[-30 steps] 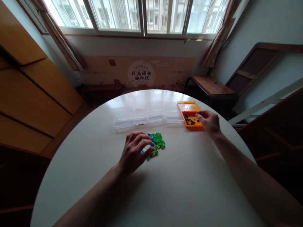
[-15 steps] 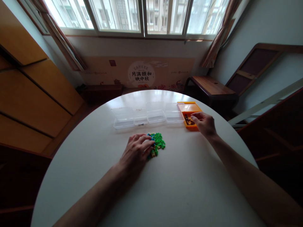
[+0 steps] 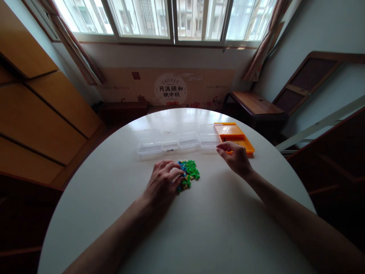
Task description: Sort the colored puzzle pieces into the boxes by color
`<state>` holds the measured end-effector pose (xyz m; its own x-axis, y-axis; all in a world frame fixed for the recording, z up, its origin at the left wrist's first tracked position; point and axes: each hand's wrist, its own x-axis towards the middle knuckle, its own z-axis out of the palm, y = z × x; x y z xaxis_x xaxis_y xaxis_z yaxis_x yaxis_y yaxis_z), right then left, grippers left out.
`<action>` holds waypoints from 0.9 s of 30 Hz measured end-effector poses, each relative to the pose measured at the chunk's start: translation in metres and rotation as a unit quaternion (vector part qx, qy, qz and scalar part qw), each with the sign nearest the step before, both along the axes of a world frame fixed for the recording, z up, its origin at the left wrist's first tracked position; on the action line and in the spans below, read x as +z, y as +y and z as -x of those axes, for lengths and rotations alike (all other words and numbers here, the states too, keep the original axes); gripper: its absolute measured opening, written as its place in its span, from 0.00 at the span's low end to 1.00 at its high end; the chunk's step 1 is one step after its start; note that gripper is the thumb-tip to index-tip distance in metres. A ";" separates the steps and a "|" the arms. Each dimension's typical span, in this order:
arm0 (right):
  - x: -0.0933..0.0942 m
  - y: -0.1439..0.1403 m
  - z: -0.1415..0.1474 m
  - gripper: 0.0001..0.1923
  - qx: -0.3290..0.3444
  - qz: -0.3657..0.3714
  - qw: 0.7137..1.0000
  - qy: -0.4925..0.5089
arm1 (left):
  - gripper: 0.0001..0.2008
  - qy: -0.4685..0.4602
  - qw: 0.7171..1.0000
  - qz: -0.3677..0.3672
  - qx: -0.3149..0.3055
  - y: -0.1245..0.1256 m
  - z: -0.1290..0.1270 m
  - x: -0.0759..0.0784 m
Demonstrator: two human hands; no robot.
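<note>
My left hand [image 3: 164, 177] rests on the table at the left edge of a pile of small plastic building bricks [image 3: 191, 168], green, blue and yellowish. Its fingers are bent but apart, touching the near side of the pile and hiding part of it. My right hand [image 3: 236, 158] hovers in front of an orange box [image 3: 249, 146], covering part of its near edge. The fingers there reach left, loosely bent, a narrow gap between thumb and forefinger, and I see nothing in them. Small dark brown pieces [image 3: 224, 139] lie in the box, mostly hidden by this hand.
Several clear plastic boxes [image 3: 149, 147] with raised lids stand in a row left of the orange box. Everything sits on a round white table [image 3: 119, 186]. Beyond its far right edge is a wooden stool or bench [image 3: 253, 102].
My right hand has drawn back from over the orange box, leftward and slightly toward me, uncovering the box's right side. My left hand stays nearly still at the brick pile.
</note>
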<state>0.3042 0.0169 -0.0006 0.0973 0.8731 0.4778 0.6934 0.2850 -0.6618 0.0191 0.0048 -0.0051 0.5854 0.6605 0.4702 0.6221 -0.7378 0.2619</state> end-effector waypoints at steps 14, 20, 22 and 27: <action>0.003 -0.016 0.024 0.05 0.112 -0.017 0.993 -0.041 | 0.05 -0.002 1.000 0.002 -0.004 0.001 -0.002 0.000; 0.005 -0.024 0.036 0.05 0.158 0.012 0.987 -0.029 | 0.05 -0.023 0.999 -0.019 -0.030 0.003 -0.003 0.003; 0.007 -0.028 0.042 0.05 0.185 0.019 0.982 -0.028 | 0.03 -0.044 0.997 -0.045 -0.043 0.002 -0.005 0.006; 0.008 -0.039 0.058 0.06 0.271 0.047 0.961 -0.030 | 0.02 -0.081 0.990 -0.090 -0.072 -0.004 -0.011 0.014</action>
